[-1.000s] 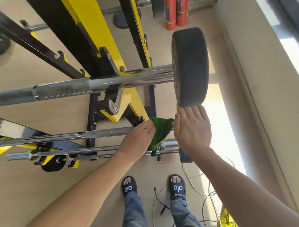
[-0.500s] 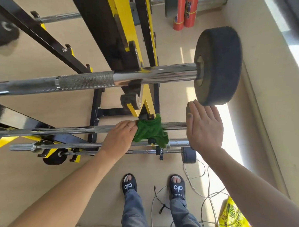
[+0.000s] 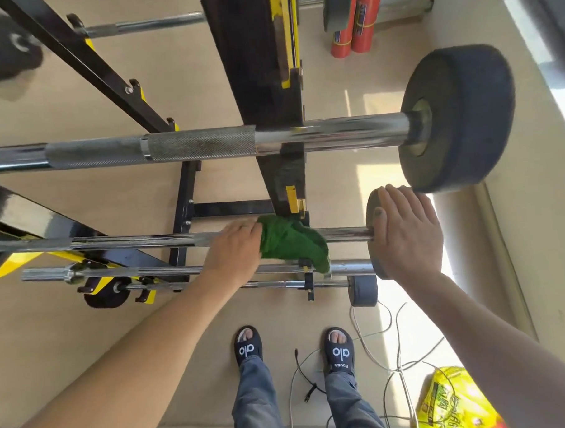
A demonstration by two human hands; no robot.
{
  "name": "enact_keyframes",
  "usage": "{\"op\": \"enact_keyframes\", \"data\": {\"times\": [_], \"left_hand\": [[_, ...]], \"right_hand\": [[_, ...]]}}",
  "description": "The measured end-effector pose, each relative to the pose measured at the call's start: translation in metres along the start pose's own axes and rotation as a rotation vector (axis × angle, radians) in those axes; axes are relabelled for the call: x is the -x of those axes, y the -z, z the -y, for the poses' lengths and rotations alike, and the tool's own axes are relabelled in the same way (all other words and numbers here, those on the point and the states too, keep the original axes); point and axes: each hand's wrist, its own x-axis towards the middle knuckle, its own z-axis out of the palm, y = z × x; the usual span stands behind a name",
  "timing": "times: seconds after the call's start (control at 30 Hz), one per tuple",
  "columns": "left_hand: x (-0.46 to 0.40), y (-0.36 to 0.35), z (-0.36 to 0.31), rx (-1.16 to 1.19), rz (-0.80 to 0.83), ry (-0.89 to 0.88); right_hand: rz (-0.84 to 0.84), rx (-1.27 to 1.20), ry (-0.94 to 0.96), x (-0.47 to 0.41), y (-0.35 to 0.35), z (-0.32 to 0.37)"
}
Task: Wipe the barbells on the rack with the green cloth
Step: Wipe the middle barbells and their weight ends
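The green cloth [image 3: 292, 242] is gripped by the left hand [image 3: 234, 251] and pressed against the second barbell [image 3: 114, 243] on the rack [image 3: 262, 85], just left of the rack's black and yellow upright. The right hand [image 3: 405, 234] is laid flat, fingers straight, over the small weight plate [image 3: 370, 216] at that bar's right end. Above both hands, a thicker barbell [image 3: 200, 147] with a large black plate [image 3: 458, 118] is seen resting across the rack. Two thinner bars [image 3: 131, 272] are racked lower down. On the floor, sandalled feet [image 3: 248, 344], loose cables [image 3: 394, 348] and a yellow bag [image 3: 454, 400] are visible.
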Motion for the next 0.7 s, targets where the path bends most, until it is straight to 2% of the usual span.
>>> {"op": "enact_keyframes", "data": {"times": [0.13, 0.23, 0.37, 0.47, 0.53, 0.63, 0.7], "left_hand": [[-0.001, -0.001, 0.031, 0.001, 0.072, 0.077], [-0.011, -0.001, -0.004, 0.087, 0.063, 0.009], [-0.018, -0.009, -0.048, 0.159, -0.033, -0.061], [-0.017, -0.013, -0.018, 0.162, -0.010, -0.123], [-0.014, -0.013, 0.018, 0.140, 0.060, -0.132], [-0.012, -0.020, 0.053, 0.093, 0.079, -0.135], [-0.015, -0.026, 0.055, 0.178, 0.085, -0.137]], "right_hand": [[-0.019, -0.047, -0.040, -0.001, 0.000, 0.006], [-0.047, -0.173, -0.026, 0.007, -0.001, 0.038], [-0.097, -0.419, 0.106, 0.036, -0.007, 0.102], [-0.004, -0.455, 0.160, 0.055, -0.021, 0.136], [0.099, -0.404, 0.170, 0.062, -0.033, 0.151], [0.203, -0.308, 0.202, 0.063, -0.050, 0.163], [0.248, -0.265, 0.229, 0.061, -0.059, 0.171]]}}
